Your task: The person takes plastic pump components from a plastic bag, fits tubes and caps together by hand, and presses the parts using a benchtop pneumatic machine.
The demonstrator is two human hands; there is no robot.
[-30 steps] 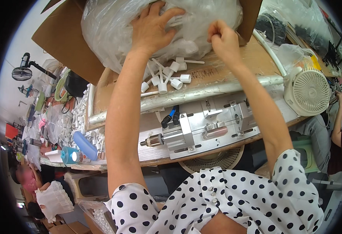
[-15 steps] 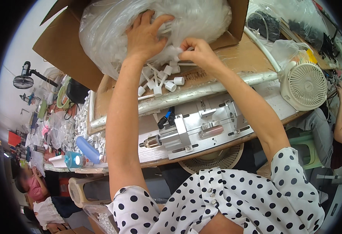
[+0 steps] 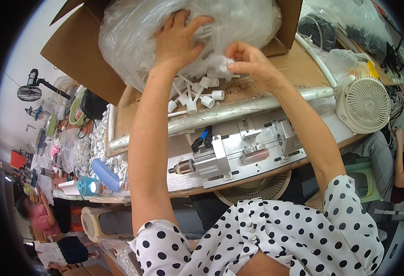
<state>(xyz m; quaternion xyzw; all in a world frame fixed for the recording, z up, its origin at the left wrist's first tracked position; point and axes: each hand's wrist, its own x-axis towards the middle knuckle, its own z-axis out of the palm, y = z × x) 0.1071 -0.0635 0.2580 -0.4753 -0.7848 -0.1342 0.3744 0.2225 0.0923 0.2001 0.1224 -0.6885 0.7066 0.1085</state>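
Observation:
A large clear plastic bag (image 3: 128,37) bulges out of a cardboard box (image 3: 80,57) at the far side of the bench. My left hand (image 3: 179,43) lies spread on the bag, fingers apart. To its right, my right hand (image 3: 255,64) pinches a gathered bit of the bag's plastic between thumb and fingers. White plastic pieces (image 3: 191,106), small cups with thin stems, lie loose on the cardboard just below the bag's mouth. More white stems show through the film near my left hand.
A metal clamping fixture (image 3: 215,158) with a cylinder sits on the bench's near side, behind a plastic-wrapped bar (image 3: 238,106). A white fan (image 3: 365,103) stands at right. A blue case (image 3: 105,175) and turquoise jar (image 3: 86,186) stand left. Other people work at both sides.
My right hand has shifted slightly right, drawing the pinched plastic with it. The whole view has also moved a little. My left hand stays spread on the bag.

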